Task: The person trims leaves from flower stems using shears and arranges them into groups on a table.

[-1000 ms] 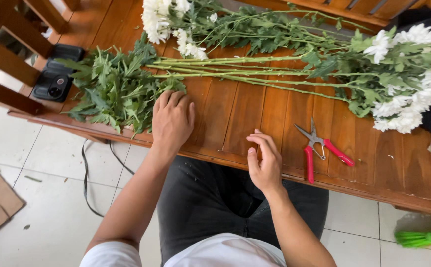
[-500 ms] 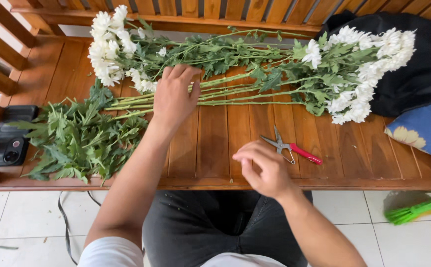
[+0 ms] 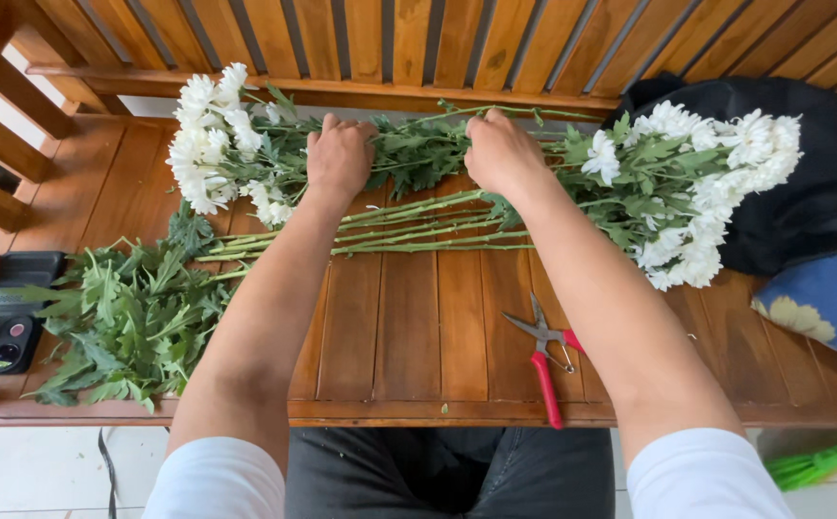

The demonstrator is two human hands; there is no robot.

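Closest to you, red-handled scissors (image 3: 545,358) lie near the front edge of the wooden bench (image 3: 409,336), untouched, with a heap of stripped leaves (image 3: 121,322) off to your left. Farther back, bare green stems (image 3: 390,231) cross the slats. Beyond them, your left hand (image 3: 339,154) and right hand (image 3: 500,152) are both curled down into the white flowers (image 3: 212,135), fingers closed around leafy stalks near the backrest.
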